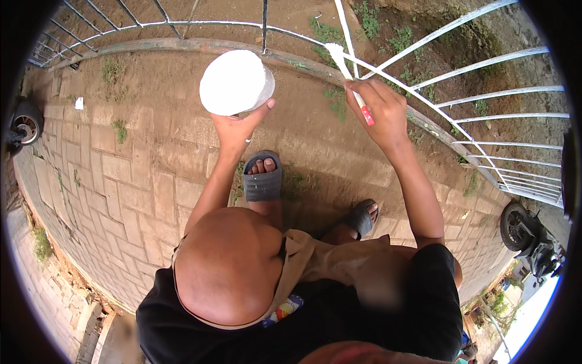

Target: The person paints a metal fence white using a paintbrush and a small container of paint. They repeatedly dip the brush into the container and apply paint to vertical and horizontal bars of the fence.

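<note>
My left hand (238,121) grips a round container of white paint (233,80) from beneath, thumb up along its right side. My right hand (379,112) is closed on a paintbrush (357,91) with a pale handle and a red end; its white-coated bristles (335,51) are at a bar of the metal railing (412,91), near where bars join. The railing's right part is white, while several bars at the upper left show dark patches.
Below me are my sandalled feet (262,182) on dusty pavers (121,200) with small weeds. A concrete kerb (154,43) runs under the railing, with soil behind. A motorbike (524,233) stands at right, a wheel (27,124) at far left, a white scrap (79,103) nearby.
</note>
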Demonstrator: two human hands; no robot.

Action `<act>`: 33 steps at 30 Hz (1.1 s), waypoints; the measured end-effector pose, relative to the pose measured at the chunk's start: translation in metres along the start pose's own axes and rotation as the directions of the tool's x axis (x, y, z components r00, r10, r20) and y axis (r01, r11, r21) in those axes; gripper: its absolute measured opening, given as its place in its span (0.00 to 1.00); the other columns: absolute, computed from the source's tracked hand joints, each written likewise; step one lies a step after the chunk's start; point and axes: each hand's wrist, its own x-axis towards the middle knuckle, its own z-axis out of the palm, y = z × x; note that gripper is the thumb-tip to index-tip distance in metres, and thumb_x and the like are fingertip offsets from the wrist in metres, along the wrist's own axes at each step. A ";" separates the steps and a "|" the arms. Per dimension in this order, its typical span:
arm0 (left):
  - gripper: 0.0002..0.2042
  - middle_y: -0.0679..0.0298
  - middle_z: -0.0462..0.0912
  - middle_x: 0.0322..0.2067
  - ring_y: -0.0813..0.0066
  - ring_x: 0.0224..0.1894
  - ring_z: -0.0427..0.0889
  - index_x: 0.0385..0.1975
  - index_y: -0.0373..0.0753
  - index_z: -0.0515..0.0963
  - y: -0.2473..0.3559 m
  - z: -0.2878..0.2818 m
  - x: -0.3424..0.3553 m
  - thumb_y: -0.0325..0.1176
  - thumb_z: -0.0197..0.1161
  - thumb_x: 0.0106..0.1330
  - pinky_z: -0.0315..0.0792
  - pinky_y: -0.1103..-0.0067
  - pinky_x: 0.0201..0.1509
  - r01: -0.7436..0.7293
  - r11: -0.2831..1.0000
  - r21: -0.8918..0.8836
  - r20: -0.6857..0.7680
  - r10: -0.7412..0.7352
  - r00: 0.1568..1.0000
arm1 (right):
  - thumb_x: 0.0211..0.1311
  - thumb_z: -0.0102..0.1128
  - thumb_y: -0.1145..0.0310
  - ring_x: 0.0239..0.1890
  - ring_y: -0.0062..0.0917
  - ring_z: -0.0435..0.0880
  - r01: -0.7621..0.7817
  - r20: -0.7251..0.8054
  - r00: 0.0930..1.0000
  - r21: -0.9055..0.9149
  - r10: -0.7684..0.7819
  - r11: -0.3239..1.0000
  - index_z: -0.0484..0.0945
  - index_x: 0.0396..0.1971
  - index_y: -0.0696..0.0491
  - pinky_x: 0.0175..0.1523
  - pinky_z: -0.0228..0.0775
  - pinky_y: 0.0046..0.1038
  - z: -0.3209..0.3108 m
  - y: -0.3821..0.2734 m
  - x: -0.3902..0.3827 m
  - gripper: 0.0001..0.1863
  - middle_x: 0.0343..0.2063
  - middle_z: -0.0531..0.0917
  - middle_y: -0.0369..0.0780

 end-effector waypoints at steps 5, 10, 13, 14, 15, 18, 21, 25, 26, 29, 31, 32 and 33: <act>0.35 0.54 0.81 0.51 0.64 0.53 0.82 0.57 0.29 0.73 0.006 0.002 0.003 0.27 0.83 0.48 0.77 0.70 0.58 0.040 0.999 0.034 0.048 -0.042 0.998 | 0.58 0.71 0.72 0.29 0.31 0.86 0.024 -0.162 0.987 0.022 -0.020 0.999 0.84 0.34 0.51 0.33 0.78 0.33 -0.004 0.002 -0.001 0.05 0.29 0.86 0.38; 0.34 0.54 0.81 0.51 0.65 0.53 0.82 0.56 0.28 0.73 0.006 0.007 0.000 0.26 0.83 0.48 0.78 0.70 0.57 0.012 1.000 0.011 0.048 -0.012 0.999 | 0.60 0.69 0.73 0.30 0.36 0.86 -0.003 -0.178 0.984 0.067 0.015 0.998 0.82 0.33 0.52 0.34 0.78 0.35 -0.002 -0.002 -0.009 0.04 0.29 0.86 0.40; 0.34 0.54 0.81 0.50 0.65 0.53 0.82 0.56 0.28 0.73 0.004 0.006 0.001 0.27 0.83 0.48 0.78 0.70 0.57 0.043 0.999 -0.006 0.048 -0.043 0.998 | 0.57 0.72 0.76 0.28 0.36 0.85 -0.074 -0.023 0.997 0.016 0.074 0.997 0.83 0.34 0.55 0.35 0.78 0.33 0.000 0.003 -0.005 0.06 0.27 0.85 0.41; 0.34 0.54 0.81 0.50 0.65 0.53 0.82 0.56 0.28 0.73 0.003 0.005 0.000 0.27 0.83 0.48 0.78 0.70 0.57 0.043 0.999 0.004 0.047 -0.043 0.998 | 0.57 0.72 0.76 0.28 0.36 0.85 -0.118 0.012 0.993 -0.016 0.118 0.993 0.83 0.34 0.55 0.35 0.78 0.33 0.001 0.007 -0.011 0.06 0.28 0.85 0.41; 0.34 0.54 0.81 0.51 0.65 0.53 0.82 0.56 0.28 0.73 0.004 0.005 0.002 0.27 0.83 0.48 0.78 0.70 0.57 0.037 0.999 0.011 0.046 -0.038 0.998 | 0.57 0.72 0.76 0.29 0.35 0.86 -0.157 0.041 0.986 -0.052 0.159 0.986 0.83 0.34 0.55 0.35 0.78 0.33 0.001 0.013 -0.014 0.06 0.28 0.85 0.40; 0.33 0.54 0.81 0.50 0.65 0.53 0.82 0.55 0.28 0.74 0.010 0.005 -0.003 0.27 0.83 0.48 0.77 0.70 0.58 0.008 1.000 0.002 0.040 -0.009 0.999 | 0.57 0.72 0.75 0.30 0.34 0.86 -0.014 -0.039 0.999 0.004 0.014 1.000 0.83 0.34 0.54 0.34 0.78 0.33 -0.001 0.014 -0.019 0.07 0.30 0.86 0.39; 0.32 0.54 0.82 0.50 0.65 0.52 0.82 0.54 0.28 0.75 0.009 0.001 0.002 0.27 0.83 0.49 0.77 0.70 0.57 0.080 0.996 0.034 0.039 -0.081 0.996 | 0.56 0.71 0.75 0.30 0.34 0.85 0.075 -0.152 0.986 0.019 -0.071 0.997 0.82 0.33 0.53 0.33 0.78 0.33 0.001 0.005 -0.010 0.06 0.30 0.85 0.39; 0.31 0.55 0.82 0.50 0.65 0.52 0.82 0.53 0.28 0.76 0.007 0.006 0.000 0.27 0.83 0.49 0.77 0.70 0.57 0.031 0.999 0.015 0.016 -0.031 0.999 | 0.55 0.71 0.75 0.29 0.32 0.85 -0.053 -0.078 0.996 -0.035 0.051 0.998 0.82 0.32 0.53 0.32 0.78 0.32 -0.006 0.013 -0.010 0.07 0.28 0.84 0.38; 0.32 0.55 0.82 0.50 0.65 0.52 0.82 0.54 0.28 0.75 0.008 0.006 0.001 0.27 0.83 0.49 0.77 0.70 0.57 0.028 0.999 0.032 0.022 -0.029 0.999 | 0.55 0.71 0.75 0.29 0.32 0.85 -0.051 -0.070 0.996 -0.050 0.047 0.997 0.82 0.32 0.53 0.32 0.78 0.32 -0.008 0.014 -0.011 0.07 0.27 0.83 0.38; 0.32 0.54 0.81 0.50 0.65 0.52 0.82 0.54 0.28 0.75 0.003 0.000 -0.001 0.27 0.83 0.49 0.78 0.70 0.57 0.063 0.998 0.026 0.034 -0.064 0.997 | 0.56 0.72 0.75 0.29 0.35 0.86 0.082 -0.097 0.992 -0.001 -0.082 0.997 0.83 0.31 0.55 0.33 0.78 0.33 -0.005 0.009 -0.010 0.06 0.28 0.86 0.41; 0.32 0.54 0.81 0.50 0.65 0.52 0.82 0.54 0.28 0.75 0.002 -0.001 0.001 0.27 0.84 0.48 0.78 0.70 0.56 0.060 0.998 -0.003 0.020 -0.060 0.998 | 0.56 0.73 0.75 0.29 0.34 0.87 -0.016 -0.032 0.999 -0.036 0.015 0.999 0.83 0.31 0.54 0.34 0.78 0.33 -0.008 0.012 -0.011 0.06 0.28 0.86 0.41; 0.32 0.54 0.81 0.50 0.65 0.52 0.82 0.54 0.28 0.75 0.002 0.001 0.000 0.28 0.84 0.48 0.78 0.70 0.56 0.046 0.999 -0.022 0.006 -0.046 0.999 | 0.55 0.73 0.74 0.29 0.34 0.87 -0.142 0.033 0.989 -0.090 0.145 0.986 0.83 0.31 0.54 0.34 0.79 0.33 -0.017 0.015 -0.013 0.06 0.28 0.86 0.42; 0.33 0.53 0.81 0.50 0.64 0.52 0.82 0.54 0.28 0.75 0.003 0.001 0.000 0.28 0.84 0.49 0.78 0.70 0.56 0.033 0.999 -0.035 -0.012 -0.033 0.999 | 0.55 0.73 0.74 0.30 0.34 0.87 -0.259 0.091 0.957 -0.145 0.274 0.955 0.83 0.30 0.54 0.35 0.79 0.33 -0.023 0.016 -0.015 0.06 0.28 0.86 0.42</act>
